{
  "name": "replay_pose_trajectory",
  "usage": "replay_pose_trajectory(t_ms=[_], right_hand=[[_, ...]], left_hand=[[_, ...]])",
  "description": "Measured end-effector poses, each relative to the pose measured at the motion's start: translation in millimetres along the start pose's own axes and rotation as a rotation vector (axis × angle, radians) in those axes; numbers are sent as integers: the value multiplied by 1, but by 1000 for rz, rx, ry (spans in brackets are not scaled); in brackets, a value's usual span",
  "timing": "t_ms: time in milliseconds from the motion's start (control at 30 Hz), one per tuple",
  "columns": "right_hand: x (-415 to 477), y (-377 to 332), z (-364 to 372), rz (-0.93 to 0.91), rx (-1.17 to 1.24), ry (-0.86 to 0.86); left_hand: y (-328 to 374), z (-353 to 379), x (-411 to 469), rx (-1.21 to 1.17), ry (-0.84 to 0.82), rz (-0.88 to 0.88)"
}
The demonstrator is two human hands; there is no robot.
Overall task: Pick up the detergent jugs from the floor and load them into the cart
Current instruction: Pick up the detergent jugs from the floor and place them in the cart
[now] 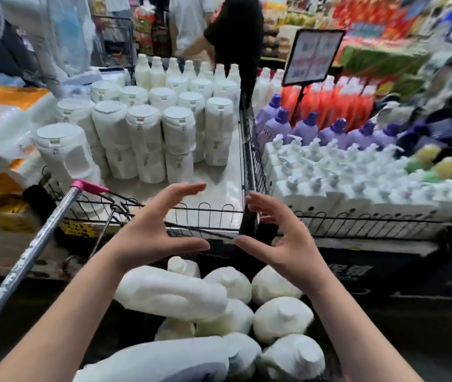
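Left hand: bare left hand (155, 230) raised, fingers spread and curved, holding nothing.
Right hand: bare right hand (285, 241) facing it, equally open, empty.
Below hands: white plastic detergent jugs (281, 318) heaped low in view, some lying on their sides.
Left: metal cart handle with pink end cap (30, 256).
Ahead: wire-edged display shelf (205, 213) stacked with white jugs.

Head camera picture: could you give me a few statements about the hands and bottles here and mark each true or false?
1. Both hands are empty, fingers spread. True: left hand, right hand.
2. White jugs lie piled below the hands. True.
3. The purple-capped bottles stand left of the wire divider. False: they stand to its right.
4. The cart handle has a green end cap. False: it is pink.
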State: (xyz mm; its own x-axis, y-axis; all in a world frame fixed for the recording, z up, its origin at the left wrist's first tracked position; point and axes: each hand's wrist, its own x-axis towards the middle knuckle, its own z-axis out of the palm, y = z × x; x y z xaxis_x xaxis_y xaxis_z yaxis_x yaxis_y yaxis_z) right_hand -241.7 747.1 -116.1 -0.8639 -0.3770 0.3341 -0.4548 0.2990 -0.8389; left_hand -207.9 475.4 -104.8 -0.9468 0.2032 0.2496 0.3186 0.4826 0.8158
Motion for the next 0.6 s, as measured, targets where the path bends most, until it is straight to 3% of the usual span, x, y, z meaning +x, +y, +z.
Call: replay_pose_trajectory(t_ms=[300,600], right_hand=[[-115,-23,-89,196,-169,314],[-251,2,-217,270,-262,764]], left_hand=[[46,122,50,-334,-246,281],[150,303,90,-391,-611,432]])
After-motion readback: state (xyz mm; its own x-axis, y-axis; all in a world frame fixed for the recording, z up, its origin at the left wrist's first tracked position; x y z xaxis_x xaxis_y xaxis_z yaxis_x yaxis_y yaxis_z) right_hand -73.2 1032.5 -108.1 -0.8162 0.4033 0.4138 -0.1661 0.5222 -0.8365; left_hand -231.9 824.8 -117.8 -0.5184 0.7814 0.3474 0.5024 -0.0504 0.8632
